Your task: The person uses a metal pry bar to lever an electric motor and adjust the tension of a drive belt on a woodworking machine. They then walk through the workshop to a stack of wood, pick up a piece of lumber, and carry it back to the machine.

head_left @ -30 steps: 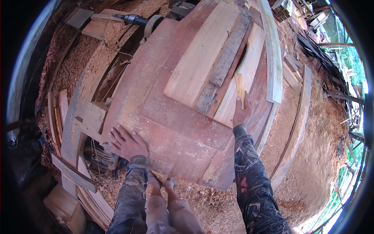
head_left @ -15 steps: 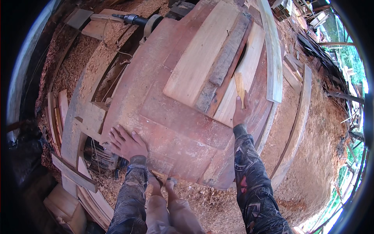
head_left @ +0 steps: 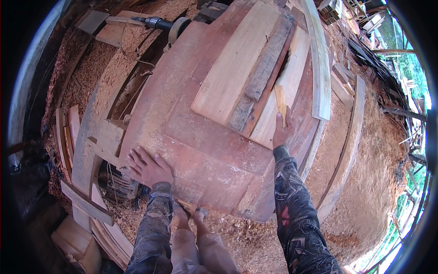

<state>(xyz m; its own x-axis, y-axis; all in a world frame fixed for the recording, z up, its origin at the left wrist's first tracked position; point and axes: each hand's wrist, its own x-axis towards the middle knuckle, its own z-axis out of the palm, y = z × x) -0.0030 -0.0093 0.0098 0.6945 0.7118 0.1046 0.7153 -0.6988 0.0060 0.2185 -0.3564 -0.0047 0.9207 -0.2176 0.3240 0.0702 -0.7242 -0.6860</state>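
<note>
My left hand [head_left: 149, 168] lies flat with fingers spread on the left near corner of a dusty reddish work table [head_left: 205, 157]. My right hand [head_left: 283, 131] pinches a short yellowish wood strip [head_left: 280, 98] between thumb and fingers, over the near end of a pale plank [head_left: 292, 68]. Left of that plank, a rough bark-edged strip [head_left: 269, 59] runs lengthwise beside a wide pale board [head_left: 237, 59]. The lower end of the strip is hidden by my fingers.
A long pale board [head_left: 320, 68] lies along the table's right side. At the back left a drill chuck [head_left: 159, 23] sticks out from a shaft. A motor [head_left: 117, 180] sits below the table's left edge, and sawdust [head_left: 365, 182] covers the ground at right.
</note>
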